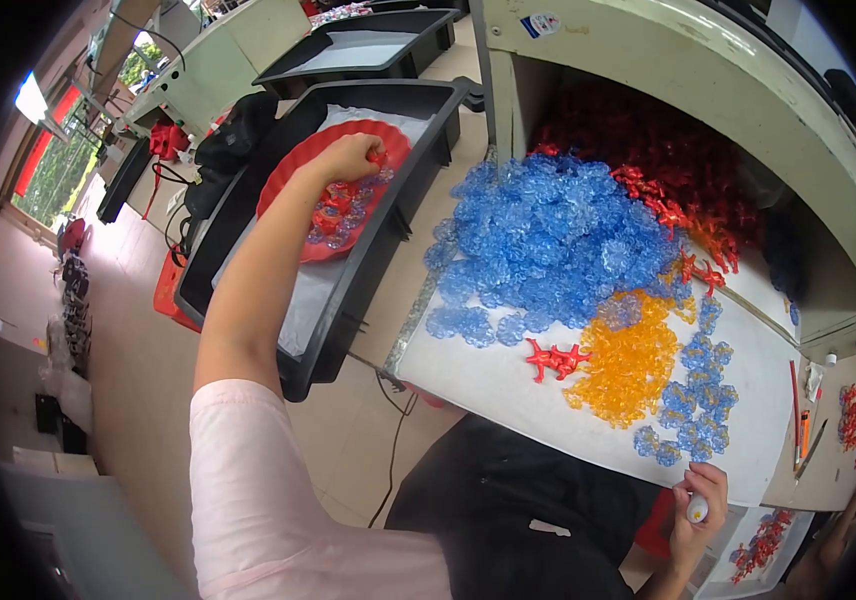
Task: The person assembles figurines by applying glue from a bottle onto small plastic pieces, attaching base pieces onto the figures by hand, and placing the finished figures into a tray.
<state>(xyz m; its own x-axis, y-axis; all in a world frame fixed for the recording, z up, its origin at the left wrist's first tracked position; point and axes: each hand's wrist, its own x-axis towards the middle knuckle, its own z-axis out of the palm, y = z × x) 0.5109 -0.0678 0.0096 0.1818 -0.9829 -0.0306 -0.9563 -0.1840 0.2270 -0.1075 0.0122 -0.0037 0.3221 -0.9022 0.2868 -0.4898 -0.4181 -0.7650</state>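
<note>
My left hand [350, 158] reaches out over a round red dish [278, 180] with a scalloped rim. Its fingers are pinched at the far right inside of the dish, with a small bright red plastic piece [378, 158] at the tips. Below the hand, clear bluish and red plastic pieces [333, 215] lie in the dish. My right hand [705, 492], by the near edge of the white sheet, is closed round a white-handled tool [697, 509]; its working end is hidden. Close beyond it lie pale blue flower-shaped pieces with yellowish centres [698, 435].
The dish sits in a black tray [323, 350]; another black tray [348, 70] stands behind. On the white sheet [488, 385] are a blue flower heap [558, 240], orange pieces [633, 350] and red figures [556, 360]. More red figures [648, 150] fill the shelf. Pens [804, 435] lie right.
</note>
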